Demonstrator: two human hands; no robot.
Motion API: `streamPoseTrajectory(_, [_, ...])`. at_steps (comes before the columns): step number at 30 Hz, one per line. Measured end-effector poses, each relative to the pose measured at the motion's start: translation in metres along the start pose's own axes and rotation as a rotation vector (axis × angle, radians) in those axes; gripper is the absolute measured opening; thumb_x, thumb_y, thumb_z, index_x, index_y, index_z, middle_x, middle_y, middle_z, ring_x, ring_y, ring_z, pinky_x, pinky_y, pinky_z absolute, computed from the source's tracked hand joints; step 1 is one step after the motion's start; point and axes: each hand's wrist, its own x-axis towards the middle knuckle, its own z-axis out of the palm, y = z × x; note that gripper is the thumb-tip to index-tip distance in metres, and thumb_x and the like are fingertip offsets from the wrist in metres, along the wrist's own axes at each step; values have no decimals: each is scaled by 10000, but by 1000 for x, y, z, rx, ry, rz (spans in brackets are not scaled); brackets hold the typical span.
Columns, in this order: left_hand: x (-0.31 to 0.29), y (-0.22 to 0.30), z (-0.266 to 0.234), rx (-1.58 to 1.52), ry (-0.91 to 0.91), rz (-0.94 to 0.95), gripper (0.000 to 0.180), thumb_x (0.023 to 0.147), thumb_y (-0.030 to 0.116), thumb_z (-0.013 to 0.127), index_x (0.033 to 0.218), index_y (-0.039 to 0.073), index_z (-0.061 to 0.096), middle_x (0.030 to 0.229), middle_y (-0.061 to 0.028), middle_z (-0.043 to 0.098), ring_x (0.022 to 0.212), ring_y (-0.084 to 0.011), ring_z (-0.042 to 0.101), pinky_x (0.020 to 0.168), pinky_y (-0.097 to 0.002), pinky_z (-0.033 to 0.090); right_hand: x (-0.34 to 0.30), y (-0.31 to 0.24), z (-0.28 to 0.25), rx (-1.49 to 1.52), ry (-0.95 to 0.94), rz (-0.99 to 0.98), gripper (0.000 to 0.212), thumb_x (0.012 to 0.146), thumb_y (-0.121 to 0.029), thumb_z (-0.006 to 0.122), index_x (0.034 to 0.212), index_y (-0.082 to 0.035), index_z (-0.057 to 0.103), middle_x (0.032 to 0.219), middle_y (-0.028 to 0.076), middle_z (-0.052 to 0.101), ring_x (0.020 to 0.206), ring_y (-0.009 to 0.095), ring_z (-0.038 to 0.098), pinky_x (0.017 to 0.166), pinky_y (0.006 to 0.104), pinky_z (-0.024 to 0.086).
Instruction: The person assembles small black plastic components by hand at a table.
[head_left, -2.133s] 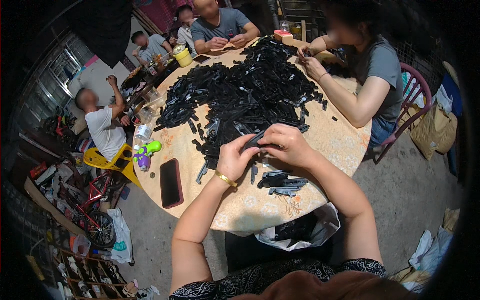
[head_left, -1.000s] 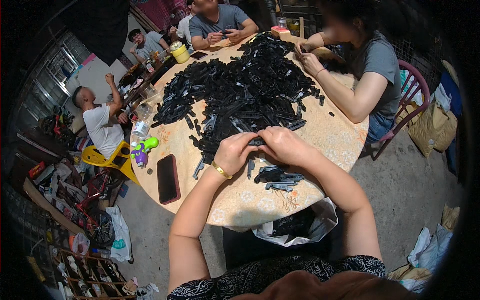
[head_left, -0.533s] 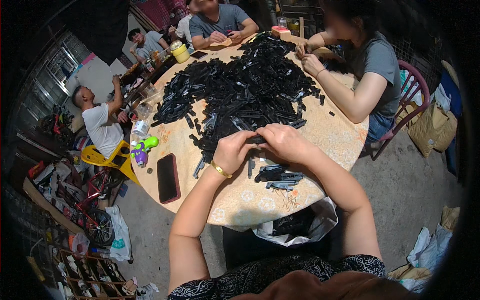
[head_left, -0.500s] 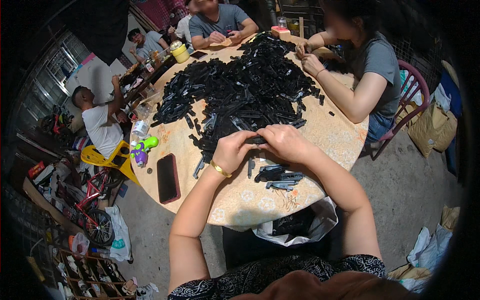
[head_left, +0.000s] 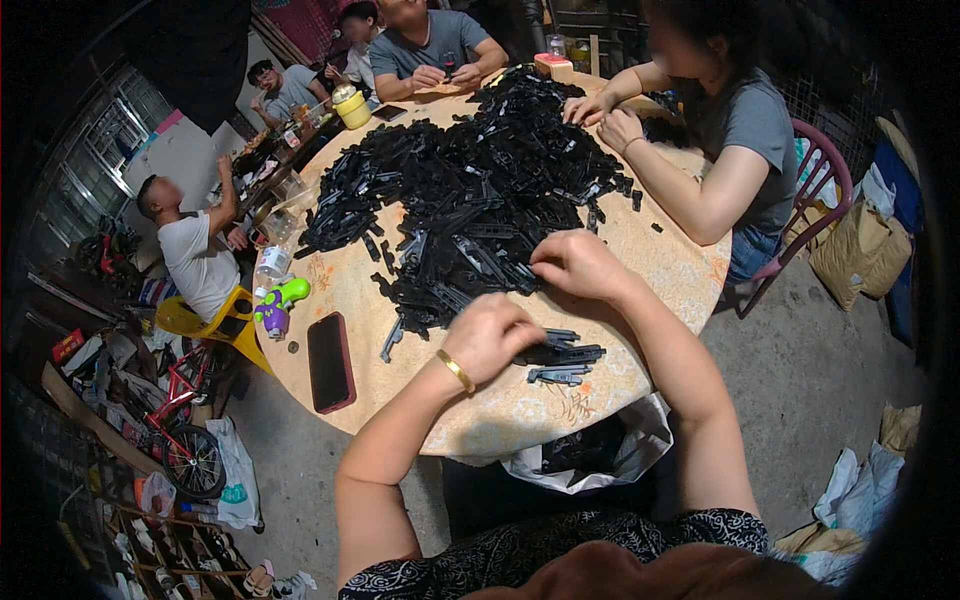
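A large heap of small black plastic parts (head_left: 440,190) covers the middle of the round table. At its near right edge is my right hand (head_left: 583,264), fingers bent and pinched down against the parts there; whatever is between the fingertips is hidden. My left hand (head_left: 490,333), with a gold bangle on the wrist, is lower and nearer to me, its fingers curled together. Its fingertips reach the left end of a small separate pile of long black parts (head_left: 568,355). What this hand holds, if anything, is covered by the fingers.
A phone (head_left: 331,362) and a green and purple toy gun (head_left: 280,305) lie on the table (head_left: 470,430) at left. Below its near edge hangs an open white bag (head_left: 650,440) with black contents. A co-worker (head_left: 740,150) sits at right, another person (head_left: 430,50) across.
My hands were together over the heap's near edge and have separated. The left came down toward the small pile; the right moved slightly right and up onto the heap's edge.
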Motion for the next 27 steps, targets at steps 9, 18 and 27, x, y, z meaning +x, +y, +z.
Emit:
streamPoseTrajectory(9, [-6, -5, 10, 417, -135, -388, 314, 729, 320, 671, 791, 20, 602, 819, -167, 618, 757, -331, 614, 659, -408, 492, -2, -18, 22, -290, -25, -41, 254, 681, -219, 692, 856, -42, 641, 789, 112, 561, 767, 298, 580, 667, 391, 481])
streamPoseTrajectory(18, [4, -21, -1, -284, 292, -398, 295, 756, 113, 664, 969, 2, 494, 753, -82, 572, 573, -142, 558, 540, -265, 465, -3, -14, 18, 102, 200, 188, 170, 694, -153, 678, 770, -10, 626, 739, 150, 575, 651, 258, 595, 621, 340, 486])
streamPoseTrajectory(27, [8, -46, 6, -1172, 415, -626, 229, 856, 48, 579, 1065, -31, 533, 929, -106, 615, 797, -147, 624, 730, -256, 554, 2, -27, 19, 716, 222, 188, 197, 717, -54, 679, 890, -32, 588, 727, -3, 577, 669, 38, 543, 608, 192, 447])
